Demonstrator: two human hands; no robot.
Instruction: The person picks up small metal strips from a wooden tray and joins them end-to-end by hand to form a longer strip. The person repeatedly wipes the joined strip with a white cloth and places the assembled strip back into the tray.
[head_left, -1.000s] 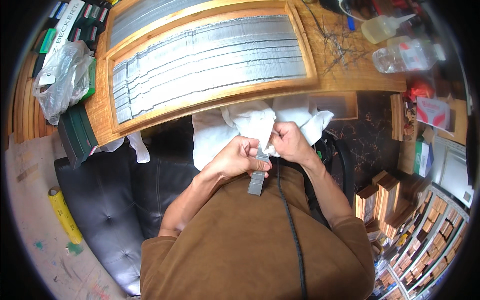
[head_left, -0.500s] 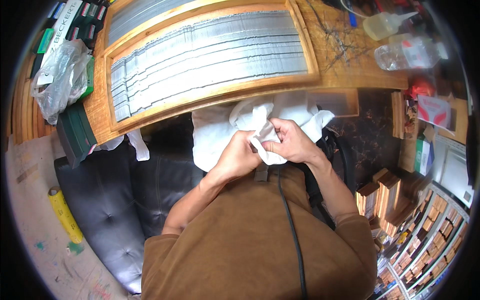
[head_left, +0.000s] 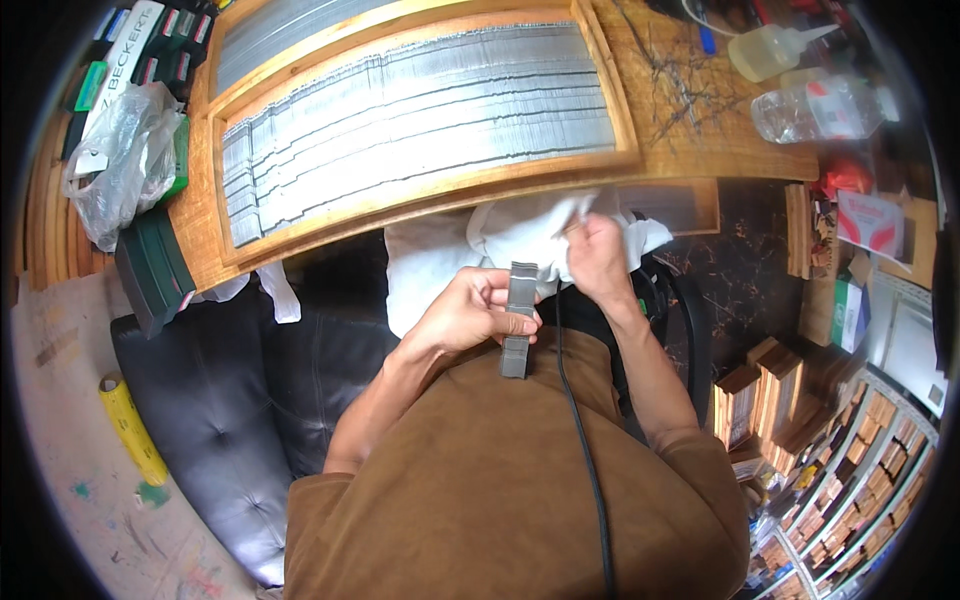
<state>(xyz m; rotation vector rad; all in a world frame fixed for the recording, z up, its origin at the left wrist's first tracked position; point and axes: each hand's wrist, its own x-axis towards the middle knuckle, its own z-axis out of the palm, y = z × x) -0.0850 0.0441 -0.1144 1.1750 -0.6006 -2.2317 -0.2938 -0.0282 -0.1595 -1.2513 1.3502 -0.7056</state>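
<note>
My left hand (head_left: 465, 312) is closed around a narrow stack of thin grey metal strips (head_left: 515, 355), pinching it between thumb and fingers in front of my chest. The stack stands lengthwise, with one end above the hand and the other below. Just beyond it, a crumpled white cloth (head_left: 425, 262) spreads under the table's front edge. My right hand (head_left: 600, 262) is at the cloth's right part, its fingers closed on a fold. Motion blurs the fingertips and that part of the cloth.
A wooden table holds a framed tray (head_left: 225, 190) of packed metal strips. A plastic bag (head_left: 125, 165) and dark boxes are at its left; a squeeze bottle (head_left: 765, 52) and clear bottle (head_left: 815, 110) at its right. A black cushioned seat (head_left: 215, 420) is at left. A dark cable (head_left: 585, 450) hangs down my front.
The stack of strips has come into sight in my left hand, out of the cloth. My right hand has parted from the left and moved up and away with the cloth.
</note>
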